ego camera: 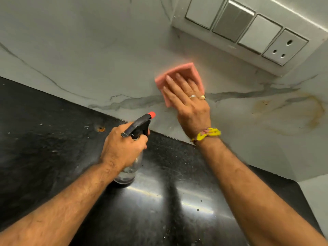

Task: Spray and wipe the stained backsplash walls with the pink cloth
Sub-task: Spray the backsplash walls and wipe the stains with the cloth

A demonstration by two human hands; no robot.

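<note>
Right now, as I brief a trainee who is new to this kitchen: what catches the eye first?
The pink cloth, pressed flat to the marble wall by the right hand. Right of it, a yellowish ring stain. The left hand grips a spray bottle above the black counter.

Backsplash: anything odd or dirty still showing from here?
Yes. A yellow-brown ring stain marks the backsplash right of the pink cloth, unwiped. An orange spot sits on the black counter by the wall.

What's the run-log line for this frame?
step: wiping | right hand: flat on pink cloth against backsplash | left hand: grips spray bottle | yellowish stain: unwiped
</note>
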